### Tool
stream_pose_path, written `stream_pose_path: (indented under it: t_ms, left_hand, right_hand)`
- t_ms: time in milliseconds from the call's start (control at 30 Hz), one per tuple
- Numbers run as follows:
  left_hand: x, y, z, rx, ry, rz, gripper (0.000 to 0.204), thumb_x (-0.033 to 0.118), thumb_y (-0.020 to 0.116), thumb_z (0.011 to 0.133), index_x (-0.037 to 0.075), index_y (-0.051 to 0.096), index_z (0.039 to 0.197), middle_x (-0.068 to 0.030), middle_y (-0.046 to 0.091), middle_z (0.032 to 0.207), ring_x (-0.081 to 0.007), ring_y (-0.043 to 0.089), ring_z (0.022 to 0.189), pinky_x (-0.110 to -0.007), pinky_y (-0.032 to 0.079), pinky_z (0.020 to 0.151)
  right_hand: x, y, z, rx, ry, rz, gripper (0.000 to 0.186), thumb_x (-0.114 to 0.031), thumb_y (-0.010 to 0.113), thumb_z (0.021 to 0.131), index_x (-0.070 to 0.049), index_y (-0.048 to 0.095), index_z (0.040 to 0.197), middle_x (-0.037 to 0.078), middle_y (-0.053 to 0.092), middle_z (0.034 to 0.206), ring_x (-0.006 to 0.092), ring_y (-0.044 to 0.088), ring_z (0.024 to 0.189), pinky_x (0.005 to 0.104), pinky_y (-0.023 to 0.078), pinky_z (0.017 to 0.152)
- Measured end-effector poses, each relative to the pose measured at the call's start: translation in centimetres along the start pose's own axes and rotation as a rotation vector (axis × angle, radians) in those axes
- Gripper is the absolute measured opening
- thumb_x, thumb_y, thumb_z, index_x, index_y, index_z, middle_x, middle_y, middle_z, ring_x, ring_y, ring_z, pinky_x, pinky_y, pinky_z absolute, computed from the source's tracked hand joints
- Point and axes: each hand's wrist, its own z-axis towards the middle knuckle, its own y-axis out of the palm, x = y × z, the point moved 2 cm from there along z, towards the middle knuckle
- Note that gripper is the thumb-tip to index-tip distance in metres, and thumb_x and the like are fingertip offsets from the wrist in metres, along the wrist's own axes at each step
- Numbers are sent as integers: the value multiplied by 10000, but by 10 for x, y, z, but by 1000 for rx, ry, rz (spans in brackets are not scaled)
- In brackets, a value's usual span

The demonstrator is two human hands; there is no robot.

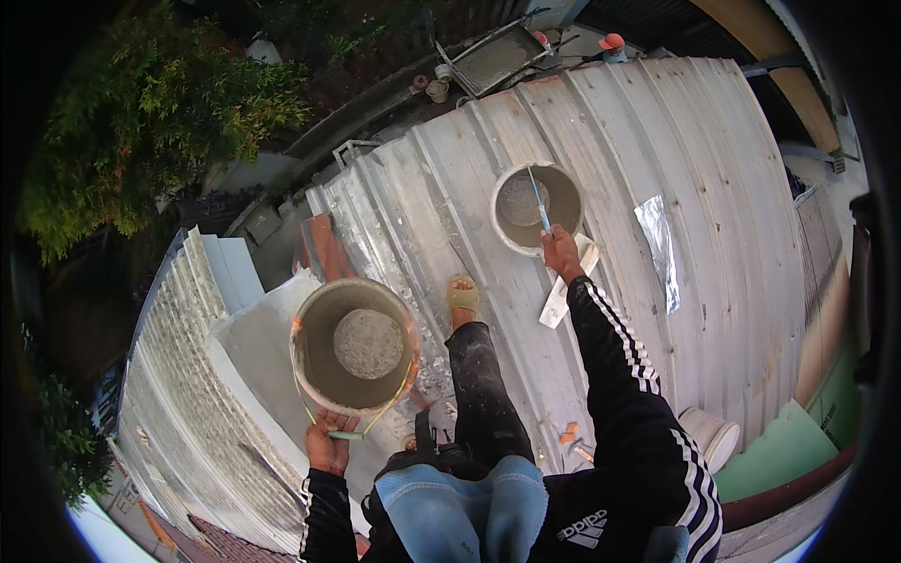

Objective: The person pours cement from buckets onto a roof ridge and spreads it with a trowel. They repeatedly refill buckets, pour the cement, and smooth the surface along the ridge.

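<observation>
My left hand (328, 441) is closed by the green grip of a wire handle (345, 434), at the near rim of a bucket (300, 361). Grey, mortar-like material (369, 344) lies in the bottom of this bucket. Farther off to the right, my right hand (561, 251) grips the blue handle (540, 199) of a second bucket (499, 211), which also has grey material at its bottom. That handle stretches across the second bucket's mouth. A pale flat strip (570, 281) lies beside my right hand.
Ribbed metal roofing (713, 253) spreads below me, with a shiny foil strip (660, 251) on it. My sandaled foot (463, 295) stands between the buckets. A white pail (709, 439) stands at near right. A person in an orange cap (612, 43) is beyond the roof edge.
</observation>
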Motion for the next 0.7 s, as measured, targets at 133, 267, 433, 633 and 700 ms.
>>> stream_pose_path:
  t_ms: [133, 267, 433, 633, 700]
  left_hand:
    - [-12, 5, 4, 99, 9, 22, 657, 23, 480, 794, -50, 436, 1446, -184, 613, 1329, -315, 630, 1219, -539, 515, 1081]
    - [-23, 8, 4, 206, 14, 44, 657, 12, 484, 794, -42, 444, 1448, -172, 628, 1303, -308, 644, 1200, -530, 539, 1061]
    - [-44, 4, 19, 302, -38, -71, 733, 6, 503, 720, -40, 460, 1450, -187, 625, 1334, -329, 625, 1256, -548, 497, 1120]
    - [-65, 12, 40, 360, -88, -105, 763, 13, 512, 741, -40, 429, 1498, -195, 608, 1383, -340, 607, 1291, -556, 466, 1152]
    - [-64, 19, 50, 366, -137, -71, 714, 14, 502, 789, -25, 421, 1497, -188, 613, 1372, -333, 617, 1271, -546, 477, 1143]
  right_hand:
    - [-67, 24, 97, -19, -132, -191, 355, -350, 557, 1024, -32, 628, 1168, 290, 696, 1116, 473, 657, 1070, 550, 511, 932]
    - [-115, 44, 173, 4, -131, -233, 349, -336, 581, 1008, -33, 648, 1167, 265, 708, 1136, 455, 661, 1100, 538, 514, 952]
    - [-136, 82, 243, 104, -221, -177, 345, -319, 635, 974, -22, 674, 1145, 269, 709, 1136, 453, 663, 1100, 525, 514, 965]
    - [-145, 143, 247, 50, -203, -106, 417, -360, 633, 974, -30, 677, 1225, 267, 704, 1182, 449, 658, 1136, 485, 514, 987]
    - [-141, 156, 243, 34, -209, -70, 433, -369, 635, 968, -45, 677, 1253, 251, 709, 1193, 441, 658, 1146, 478, 511, 1000]
